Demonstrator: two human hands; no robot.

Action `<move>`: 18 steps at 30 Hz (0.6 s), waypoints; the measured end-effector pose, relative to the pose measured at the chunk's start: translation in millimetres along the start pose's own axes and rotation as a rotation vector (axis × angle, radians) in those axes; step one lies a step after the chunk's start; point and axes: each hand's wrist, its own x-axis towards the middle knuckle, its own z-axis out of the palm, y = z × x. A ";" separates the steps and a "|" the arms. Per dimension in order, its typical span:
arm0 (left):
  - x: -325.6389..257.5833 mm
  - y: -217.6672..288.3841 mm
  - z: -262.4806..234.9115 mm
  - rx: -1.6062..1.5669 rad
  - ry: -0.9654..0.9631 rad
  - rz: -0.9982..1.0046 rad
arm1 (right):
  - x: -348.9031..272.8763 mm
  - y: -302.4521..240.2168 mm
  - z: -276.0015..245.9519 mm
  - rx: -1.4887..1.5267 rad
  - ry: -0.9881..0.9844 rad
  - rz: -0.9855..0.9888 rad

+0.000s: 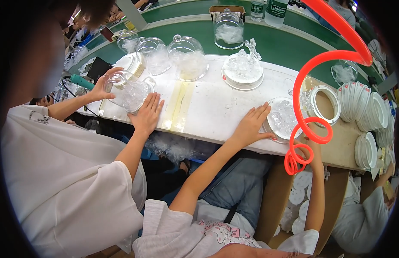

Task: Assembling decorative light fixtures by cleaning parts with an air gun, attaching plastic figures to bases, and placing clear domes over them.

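my left hand [251, 125] lies flat, fingers spread, steadying the round clear crystal base [282, 119] at the white bench [216, 107] edge; right hand [309, 148] hidden behind the orange coiled hose [307, 129], grip unclear. i'd press evenly.

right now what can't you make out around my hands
- Right hand, head view: mostly behind the orange coiled hose, so its grip cannot be told.
- Round clear dish at the left hand: its contents are a glassy blur.
- White discs under the table: partly hidden by its edge.
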 end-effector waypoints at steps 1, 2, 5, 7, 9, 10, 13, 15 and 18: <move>-0.1 0.3 -0.4 -0.003 -0.010 -0.007 | -0.1 -0.9 0.2 0.000 0.000 0.000; -0.3 0.5 -0.7 -0.003 -0.011 -0.008 | -0.4 -1.9 0.5 0.005 0.003 0.007; -0.1 1.0 -1.0 -0.003 -0.020 -0.018 | -0.9 -0.8 0.6 -0.012 0.008 0.008; 0.5 0.5 0.5 -0.007 0.001 -0.007 | -1.9 3.8 0.3 -0.060 0.010 0.000; 0.5 0.4 1.4 0.000 0.008 0.000 | -3.1 9.0 0.2 -0.107 0.013 -0.007; 0.5 0.5 1.4 0.009 0.016 0.005 | -3.4 12.0 0.0 -0.107 0.014 -0.006; 0.3 1.2 -0.3 0.024 0.017 0.010 | -3.1 15.0 -0.1 -0.144 -0.001 -0.031; 0.4 1.7 -0.8 0.022 0.015 0.006 | -2.9 8.7 0.4 -0.072 0.007 -0.001; 1.0 1.1 -1.0 0.019 0.016 0.005 | -1.0 1.9 0.5 -0.066 0.012 -0.006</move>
